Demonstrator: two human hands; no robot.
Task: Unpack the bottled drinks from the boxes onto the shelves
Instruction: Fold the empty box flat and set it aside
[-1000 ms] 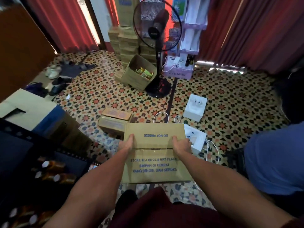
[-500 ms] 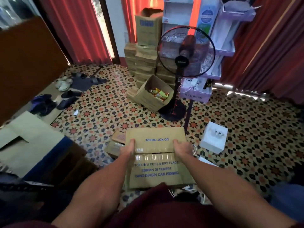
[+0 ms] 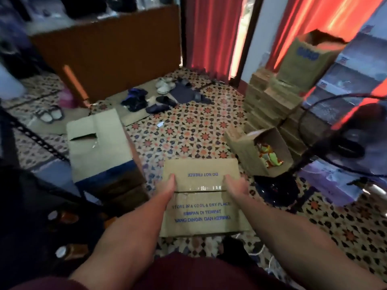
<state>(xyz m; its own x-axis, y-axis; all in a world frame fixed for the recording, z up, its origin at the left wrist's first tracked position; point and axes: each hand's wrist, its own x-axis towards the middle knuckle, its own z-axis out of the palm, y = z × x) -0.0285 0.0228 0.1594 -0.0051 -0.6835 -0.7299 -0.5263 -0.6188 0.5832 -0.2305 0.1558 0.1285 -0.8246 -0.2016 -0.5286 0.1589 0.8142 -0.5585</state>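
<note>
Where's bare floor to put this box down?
Best patch: the tiled floor past the held box, between the flap-topped carton on the left and the tipped open carton on the right. Crowded: shoes beyond, fan base to the right.

Red curtains (image 3: pixel 209 38) upper centre. Brown board (image 3: pixel 117 49) upper left. Fan (image 3: pixel 351 146) right edge, blurred. White shoes (image 3: pixel 164 85), dark sandals (image 3: pixel 165 99) mid-frame on patterned floor (image 3: pixel 188 130).
</note>
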